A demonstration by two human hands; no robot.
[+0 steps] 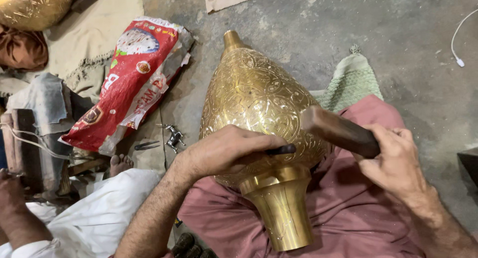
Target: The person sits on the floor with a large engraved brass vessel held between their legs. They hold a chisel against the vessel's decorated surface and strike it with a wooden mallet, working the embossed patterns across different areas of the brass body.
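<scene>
A person sits on a concrete floor (398, 34) with a large engraved brass vase (256, 96) lying across the lap, on rose-coloured cloth (343, 198). The vase's plain flared foot (281, 213) points toward the viewer and its narrow neck (231, 39) points away.

The left hand (226, 151) rests on the vase's lower belly, its fingers (259, 141) clenched around a thin dark chisel (281, 149) whose tip sticks out just past the fingertips, against the patterned brass. The right hand (393, 161) grips the handle of a dark wooden mallet (338, 131), fingers wrapped tight, with the mallet head raised just beyond the chisel's end.

Judging from this, the work goes best with the chisel pinned firmly to the line being cut, the vase braced steady on the lap, and light, even mallet taps, so the tool does not skid across the curved metal.

Well beyond the left-hand fingers lie a red and white printed sack (129, 78), a small metal tool (173, 137) and dark pincers (146, 145) on the floor. Beyond the right-hand fingers, a green woven cloth (351, 81) lies beside the vase. At the near left, another person's white sleeve (99, 213) and bare toes (121, 163) show.
</scene>
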